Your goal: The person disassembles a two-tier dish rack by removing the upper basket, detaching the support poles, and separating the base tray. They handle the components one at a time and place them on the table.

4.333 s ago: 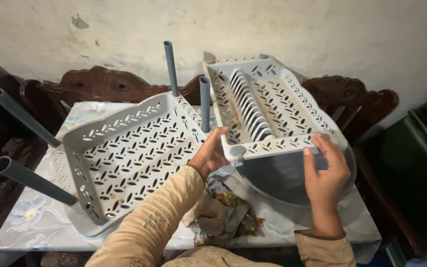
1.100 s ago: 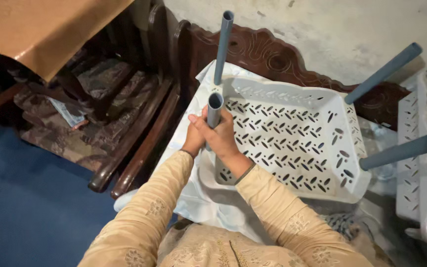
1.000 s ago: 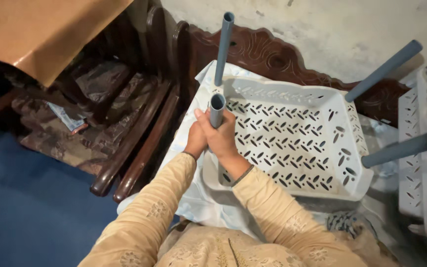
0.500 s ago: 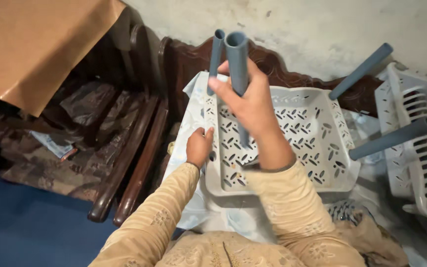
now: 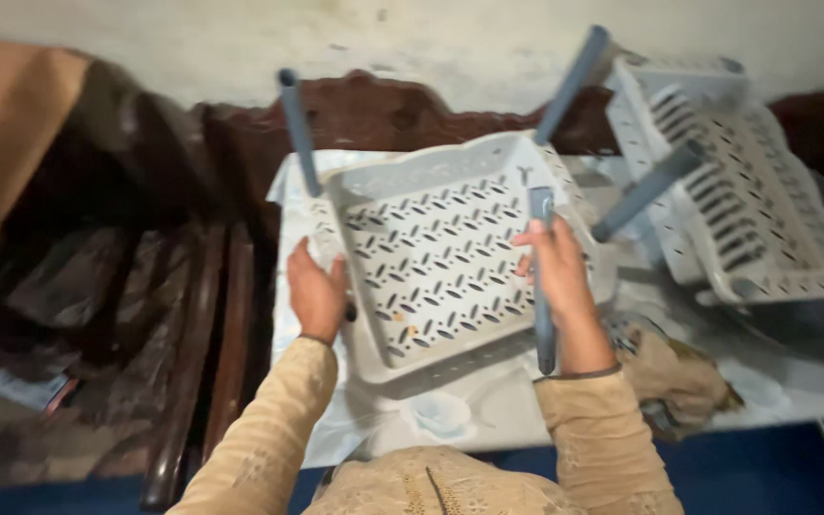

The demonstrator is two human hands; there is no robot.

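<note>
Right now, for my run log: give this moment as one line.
left hand: on tray rim | right hand: holds grey tube | perforated tray: on table, three tubes attached | second tray: right
</note>
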